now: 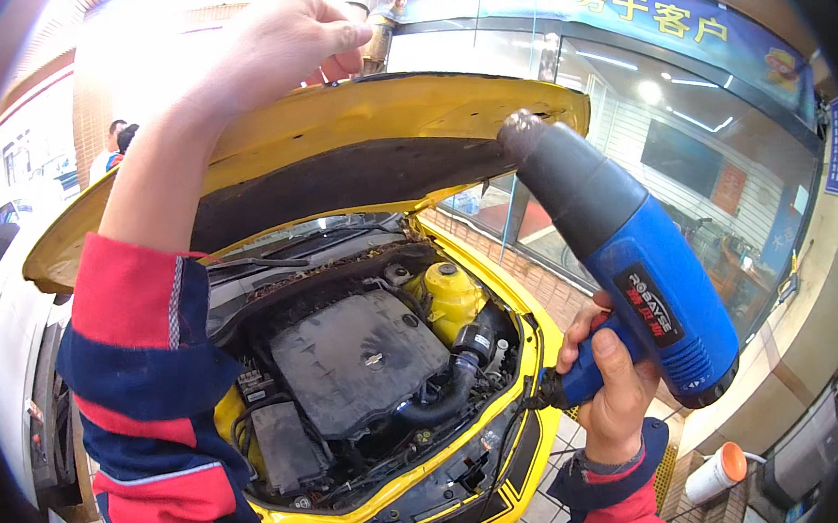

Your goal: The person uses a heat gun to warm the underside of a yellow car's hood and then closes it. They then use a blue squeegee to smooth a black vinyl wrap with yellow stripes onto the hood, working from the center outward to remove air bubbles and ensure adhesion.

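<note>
My right hand is wrapped round the handle of a blue and black heat gun, its metal nozzle tilted up toward the raised hood. From the handle's end a black cord hangs down past the car's front. High up, my left hand is closed, fingers curled, by the front edge of the yellow hood. What those fingers hold, if anything, is hidden. Below both hands lies the open engine bay, with a dusty dark engine cover and a black air hose.
A white car stands close on the left. At right are a glass shopfront under a blue banner, and a white bucket with orange inside on the floor. Another person is in the left background.
</note>
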{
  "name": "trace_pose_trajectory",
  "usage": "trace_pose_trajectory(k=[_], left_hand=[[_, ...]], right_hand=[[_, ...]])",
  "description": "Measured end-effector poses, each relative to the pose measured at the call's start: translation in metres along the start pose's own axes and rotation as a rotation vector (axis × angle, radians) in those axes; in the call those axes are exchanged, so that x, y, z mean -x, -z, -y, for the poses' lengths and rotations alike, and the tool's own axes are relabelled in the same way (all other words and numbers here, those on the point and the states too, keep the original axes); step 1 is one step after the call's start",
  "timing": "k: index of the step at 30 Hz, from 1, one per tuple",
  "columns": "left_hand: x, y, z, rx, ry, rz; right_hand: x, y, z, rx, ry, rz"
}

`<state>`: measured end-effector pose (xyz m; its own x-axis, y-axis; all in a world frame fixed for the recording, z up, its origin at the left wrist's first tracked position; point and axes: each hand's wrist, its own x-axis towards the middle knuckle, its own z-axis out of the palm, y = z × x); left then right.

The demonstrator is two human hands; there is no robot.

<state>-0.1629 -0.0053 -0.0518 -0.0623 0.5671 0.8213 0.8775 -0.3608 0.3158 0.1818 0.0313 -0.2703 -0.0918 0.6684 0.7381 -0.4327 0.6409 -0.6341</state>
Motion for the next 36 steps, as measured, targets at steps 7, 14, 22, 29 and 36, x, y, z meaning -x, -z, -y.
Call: trace_pose_trajectory(k=[7, 14, 22, 29, 36], left_hand=[[0.013, 0.022, -0.034, -0.101, 0.08, 0.148], [0.031, 0.016, -0.059, -0.229, 0.078, 0.065], [0.043, 0.006, -0.062, -0.297, -0.05, 0.036], [0.037, 0.009, -0.078, -0.207, 0.16, 0.071], [0.046, 0.003, -0.074, -0.36, -0.046, -0.011]], right_hand=[[-0.004, -0.04, -0.019, 0.029, 0.034, -0.037], [-0.007, -0.046, -0.026, 0.009, 0.099, -0.111], [-0.013, -0.04, -0.024, 0.058, 0.09, -0.153], [-0.018, -0.037, -0.028, 0.034, 0.115, -0.164], [-0.025, -0.036, -0.027, 0.023, 0.08, -0.204]])
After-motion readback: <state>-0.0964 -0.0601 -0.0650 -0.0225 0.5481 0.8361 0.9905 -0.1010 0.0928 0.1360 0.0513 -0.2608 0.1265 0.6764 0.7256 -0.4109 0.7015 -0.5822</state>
